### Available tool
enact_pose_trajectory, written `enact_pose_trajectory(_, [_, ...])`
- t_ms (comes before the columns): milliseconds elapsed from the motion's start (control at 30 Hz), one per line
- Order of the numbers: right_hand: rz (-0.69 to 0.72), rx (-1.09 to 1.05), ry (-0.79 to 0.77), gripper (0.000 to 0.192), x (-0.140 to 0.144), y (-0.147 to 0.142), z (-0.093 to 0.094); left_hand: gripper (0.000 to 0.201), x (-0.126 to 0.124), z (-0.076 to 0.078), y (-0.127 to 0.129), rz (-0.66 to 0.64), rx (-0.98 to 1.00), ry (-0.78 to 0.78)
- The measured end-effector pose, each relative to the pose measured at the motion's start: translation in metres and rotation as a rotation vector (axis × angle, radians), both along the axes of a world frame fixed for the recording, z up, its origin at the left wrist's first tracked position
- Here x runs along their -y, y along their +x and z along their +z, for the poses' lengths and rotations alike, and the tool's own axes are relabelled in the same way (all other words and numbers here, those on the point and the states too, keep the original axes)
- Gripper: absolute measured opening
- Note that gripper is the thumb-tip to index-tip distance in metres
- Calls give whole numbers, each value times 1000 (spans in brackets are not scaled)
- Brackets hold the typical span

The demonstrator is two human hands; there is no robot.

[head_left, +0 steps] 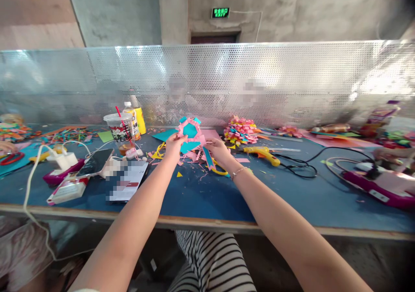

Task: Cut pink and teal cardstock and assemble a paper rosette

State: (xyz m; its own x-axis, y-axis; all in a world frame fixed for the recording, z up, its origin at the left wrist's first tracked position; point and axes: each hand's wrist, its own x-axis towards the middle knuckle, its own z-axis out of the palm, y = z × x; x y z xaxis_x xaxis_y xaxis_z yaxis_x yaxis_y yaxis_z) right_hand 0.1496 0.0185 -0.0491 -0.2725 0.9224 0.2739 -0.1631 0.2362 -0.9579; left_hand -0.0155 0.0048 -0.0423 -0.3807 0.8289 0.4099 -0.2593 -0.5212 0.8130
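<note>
Over the table's middle, a pink and teal folded-paper shape (189, 129) is held up, with a ring-like pink outline around a teal centre. My left hand (175, 146) is closed on its lower left edge. My right hand (219, 149) pinches at its lower right, where a pink and teal paper strip (208, 155) hangs down; whether the strip is joined to the shape I cannot tell. Beneath both hands lie paper scraps (193, 155) and yellow-handled scissors (220, 169), partly covered by my right hand and wrist.
A pile of folded paper pieces (241, 129) and a yellow glue gun (264, 153) with a black cord lie to the right. Leftward are a drink cup (120, 129), a phone (128, 181) and a purple power strip (63, 173). Behind stands a perforated metal screen (207, 71). Another person's hand (8, 147) shows far left.
</note>
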Motion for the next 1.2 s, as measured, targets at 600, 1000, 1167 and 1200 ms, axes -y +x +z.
enact_pose_trajectory(600, [99,-19,-3,27,6,-6,-3,25,11,8,12,-152,88,-83])
enact_pose_trajectory(1000, [214,-110,-90,29,19,-8,7,24,9,5,12,-123,-5,-92])
enact_pose_trajectory(1167, [219,-128,-101,29,20,-8,9,25,10,5,14,-127,-7,-90])
enact_pose_trajectory(1200, [221,-125,-101,29,20,-8,9,25,9,5,14,-122,-15,-87])
